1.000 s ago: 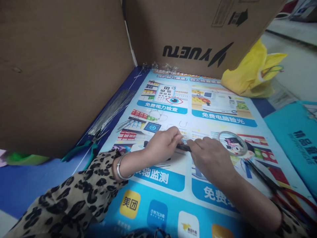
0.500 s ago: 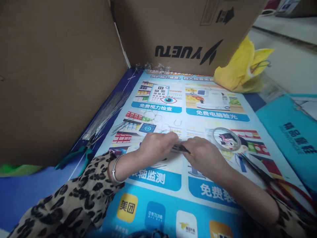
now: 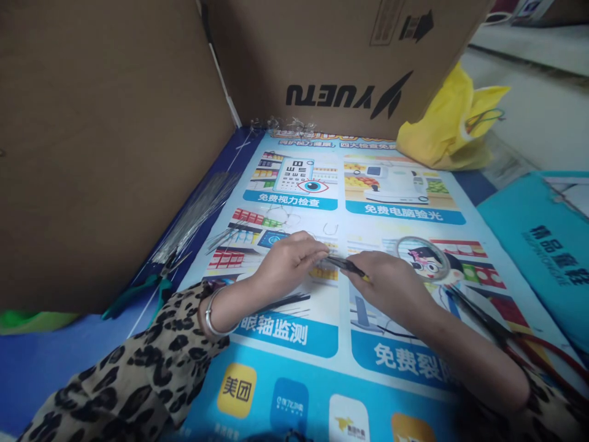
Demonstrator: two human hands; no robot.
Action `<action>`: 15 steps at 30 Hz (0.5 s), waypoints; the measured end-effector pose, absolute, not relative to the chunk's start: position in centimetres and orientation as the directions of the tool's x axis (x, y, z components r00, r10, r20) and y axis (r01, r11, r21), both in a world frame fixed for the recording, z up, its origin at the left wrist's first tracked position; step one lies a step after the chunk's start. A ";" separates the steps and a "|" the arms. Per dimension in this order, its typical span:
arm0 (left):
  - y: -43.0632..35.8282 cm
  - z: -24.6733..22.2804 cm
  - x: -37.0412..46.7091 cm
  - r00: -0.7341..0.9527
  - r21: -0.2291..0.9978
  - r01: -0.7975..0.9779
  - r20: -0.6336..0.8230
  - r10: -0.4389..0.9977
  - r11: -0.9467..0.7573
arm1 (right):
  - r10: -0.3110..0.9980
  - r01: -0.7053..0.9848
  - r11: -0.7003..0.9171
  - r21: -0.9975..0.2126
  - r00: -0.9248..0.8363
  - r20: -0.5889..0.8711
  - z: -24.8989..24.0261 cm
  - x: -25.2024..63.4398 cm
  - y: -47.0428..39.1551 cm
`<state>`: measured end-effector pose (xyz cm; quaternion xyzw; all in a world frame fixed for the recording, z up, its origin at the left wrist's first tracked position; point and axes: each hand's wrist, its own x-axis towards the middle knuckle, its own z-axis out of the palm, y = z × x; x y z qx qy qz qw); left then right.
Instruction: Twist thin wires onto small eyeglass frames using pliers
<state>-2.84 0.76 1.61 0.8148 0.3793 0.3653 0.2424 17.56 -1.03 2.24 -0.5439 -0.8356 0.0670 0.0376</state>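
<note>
My right hand [image 3: 380, 276] is wrapped round a pair of pliers [image 3: 344, 264] with dark jaws and a touch of yellow at the handle. The pliers point left, and their tips meet the fingers of my left hand [image 3: 294, 261]. That hand is closed in a pinch; what lies between its fingertips is too small to make out. Both hands are above a printed poster [image 3: 294, 353]. Bent pieces of thin wire [image 3: 330, 229] lie just beyond them. A bundle of straight wires [image 3: 196, 212] is spread out to the left.
Green-handled pliers [image 3: 159, 285] lie at the left by a cardboard panel [image 3: 105, 153]. To the right are a tape roll [image 3: 423, 258], red-handled scissors [image 3: 510, 337] and a turquoise box [image 3: 538, 245]. A yellow bag [image 3: 442, 135] stands behind, near small wire pieces [image 3: 294, 126].
My right hand has shifted slightly right, away from my left, so more of the pliers shows between them. My left fingers have straightened somewhat into a pinch.
</note>
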 end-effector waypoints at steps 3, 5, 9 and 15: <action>0.7 2.0 -2.8 0.433 0.748 0.408 0.347 0.832 -0.524 | 0.928 0.921 0.364 -0.141 -0.372 -0.031 2.1 17.6 -1.0; 1.0 2.3 -3.0 0.372 0.802 0.412 0.286 0.883 -0.433 | 0.941 0.935 0.330 -0.127 -0.336 -0.029 2.0 17.7 -0.8; 2.2 2.1 -3.8 0.218 0.830 0.482 0.197 0.956 -0.281 | 0.968 0.965 0.251 -0.079 -0.251 0.007 1.6 17.9 -0.2; 3.5 0.6 -4.3 0.179 0.695 0.667 0.200 0.963 -0.268 | 0.979 0.978 0.200 -0.059 -0.197 0.054 0.5 17.9 0.2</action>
